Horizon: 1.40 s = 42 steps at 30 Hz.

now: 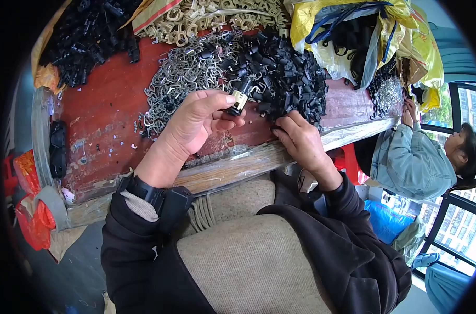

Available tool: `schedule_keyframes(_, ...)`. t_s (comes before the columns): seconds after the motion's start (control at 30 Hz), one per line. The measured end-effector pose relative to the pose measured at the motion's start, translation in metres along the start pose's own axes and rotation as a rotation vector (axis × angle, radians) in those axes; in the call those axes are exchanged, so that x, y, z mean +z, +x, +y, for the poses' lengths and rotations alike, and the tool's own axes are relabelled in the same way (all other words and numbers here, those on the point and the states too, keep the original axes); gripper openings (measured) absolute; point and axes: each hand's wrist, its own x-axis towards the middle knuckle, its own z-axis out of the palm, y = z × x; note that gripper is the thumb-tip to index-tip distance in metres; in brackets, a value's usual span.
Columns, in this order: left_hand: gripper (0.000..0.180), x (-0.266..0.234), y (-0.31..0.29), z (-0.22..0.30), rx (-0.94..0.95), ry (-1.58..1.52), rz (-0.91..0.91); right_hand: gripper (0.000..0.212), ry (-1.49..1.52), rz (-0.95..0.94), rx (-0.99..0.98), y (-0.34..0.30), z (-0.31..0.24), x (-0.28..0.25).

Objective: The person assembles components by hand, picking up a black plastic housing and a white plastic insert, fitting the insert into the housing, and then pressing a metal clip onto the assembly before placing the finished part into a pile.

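Note:
My left hand [199,118] pinches a small black plastic part with a cream clip [240,99] between thumb and fingers, above the red tabletop. To its right, my right hand [301,138] rests at the near edge of a heap of small black plastic pieces [285,70]. Its fingers are closed together, and a bit of black shows at the fingertips; what they grip is too hidden to name. Beyond my left hand spreads a heap of bent metal hooks [188,70], touching the black heap.
Cream plastic rings [196,21] pile at the back. Black assembled parts [86,44] heap at far left. A yellow sack [306,26] stands back right. Wooden edging [233,172] borders the red table [104,120]. A co-worker in a denim jacket [413,162] sits at right.

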Motion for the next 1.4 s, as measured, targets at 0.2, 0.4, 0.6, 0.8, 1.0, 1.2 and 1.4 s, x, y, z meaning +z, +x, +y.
schedule_keyframes(0.2, 0.024, 0.002, 0.001, 0.0, 0.024, -0.004, -0.015, 0.018, -0.079, 0.163, -0.053, 0.014, 0.008, 0.002)
schedule_keyframes(0.4, 0.023, 0.001, 0.0, 0.001, 0.031, -0.016, -0.033, 0.017, -0.109, 0.198, -0.042, 0.014, 0.005, 0.003)
schedule_keyframes(0.6, 0.024, 0.003, 0.0, 0.0, 0.044, -0.002, -0.015, 0.022, 0.107, 0.202, 0.004, 0.013, 0.002, 0.001)
schedule_keyframes(0.8, 0.023, 0.002, 0.001, -0.002, 0.048, -0.003, -0.008, 0.023, 1.087, 0.115, 0.237, 0.018, -0.001, 0.001)
schedule_keyframes(1.0, 0.022, 0.003, 0.001, -0.002, 0.03, -0.022, -0.003, 0.023, 1.596, 0.087, 0.199, 0.032, -0.021, 0.001)
schedule_keyframes(1.2, 0.024, 0.008, -0.003, 0.0, 0.019, 0.026, 0.001, 0.025, 1.705, 0.053, 0.13, 0.04, -0.034, 0.005)
schedule_keyframes(1.4, 0.023, 0.008, -0.003, 0.0, 0.009, 0.016, -0.001, 0.024, 1.67, 0.101, 0.158, 0.04, -0.039, 0.005)
